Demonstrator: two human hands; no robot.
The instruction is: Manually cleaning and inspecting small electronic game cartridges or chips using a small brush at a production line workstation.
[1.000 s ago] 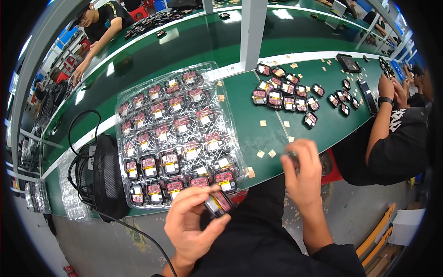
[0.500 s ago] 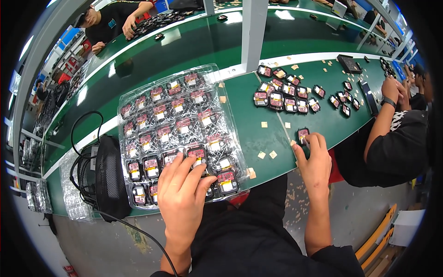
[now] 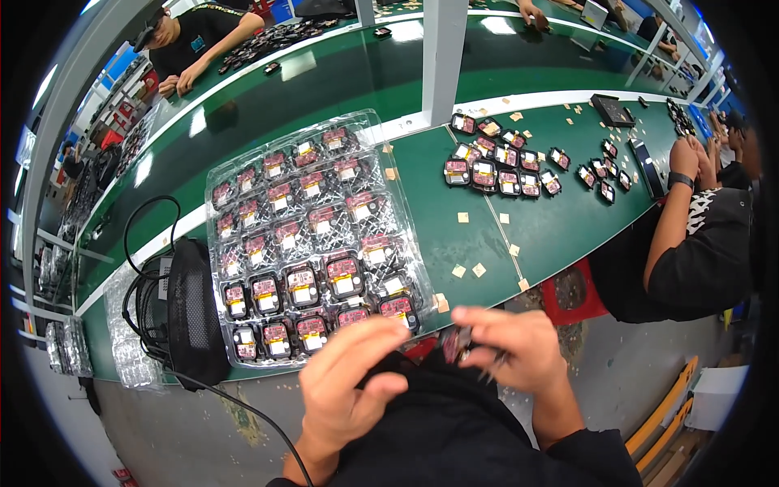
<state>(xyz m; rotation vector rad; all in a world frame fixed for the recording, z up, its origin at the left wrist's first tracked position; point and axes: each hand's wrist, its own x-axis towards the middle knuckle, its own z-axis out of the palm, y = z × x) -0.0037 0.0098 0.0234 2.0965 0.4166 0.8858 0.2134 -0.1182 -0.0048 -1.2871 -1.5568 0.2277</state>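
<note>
A person in black (image 3: 430, 438) is at a green table (image 3: 442, 239), the right hand (image 3: 527, 349) closed with thumb and fingers on a small black case (image 3: 453, 345) with a red board, by the table's near edge, a thin blurred tool (image 3: 492, 369) also showing beneath those fingers. To its left, the left hand (image 3: 347, 394) hovers at the near edge of a clear plastic tray (image 3: 400, 213), thumb and fingers apart, and I see rows of similar cases (image 3: 302, 286) in the tray. Farther right lie loose cases (image 3: 484, 176), with a co-worker (image 3: 690, 252) beyond.
</note>
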